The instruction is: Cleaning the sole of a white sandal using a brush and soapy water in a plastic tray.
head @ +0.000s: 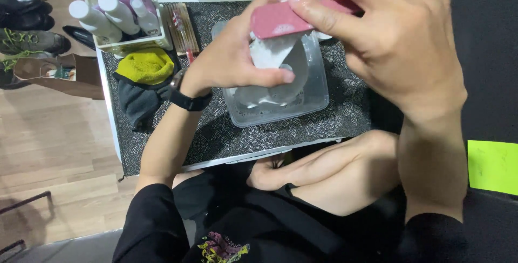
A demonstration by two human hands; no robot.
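Pink insole (278,19) held top centre, long axis left-right: left hand (237,58) pinches its near end with white cloth (270,52), right hand (399,41) clasps far end, above clear tub (318,98).

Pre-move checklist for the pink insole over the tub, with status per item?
1. Left hand grips the white underside of the pink insole: ok.
2. Right hand holds the insole's top edge: ok.
3. Insole is above the clear tub: ok.
4. Tub sits fully on the patterned mat: ok.
5. Water level in the tub: cannot tell.
6. Yellow cloth lies beside the tub, apart from it: ok.
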